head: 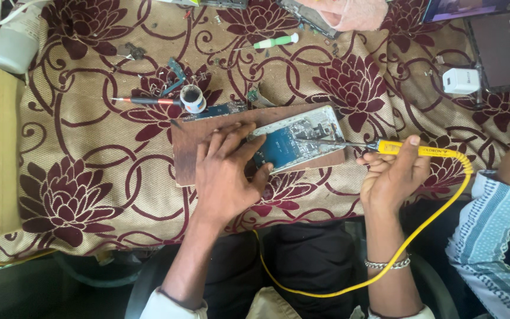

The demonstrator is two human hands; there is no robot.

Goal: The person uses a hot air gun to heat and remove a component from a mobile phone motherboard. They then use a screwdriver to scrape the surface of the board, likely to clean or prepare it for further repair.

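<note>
Nearest, left hand (225,177) flat, fingers spread, pinning opened white phone with blue circuit board (293,142) on brown wooden board (199,150). Rightward, right hand (392,177) gripping yellow-handled soldering iron (405,149), tip on circuitry. Risks: slipping tip scorching components; looping yellow cord (420,227) snagging, tugging iron.

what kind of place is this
Likely a small phone repair bench: an opened phone lies on a wooden board, the right hand holds a yellow soldering iron, and a screwdriver lies nearby.
</note>
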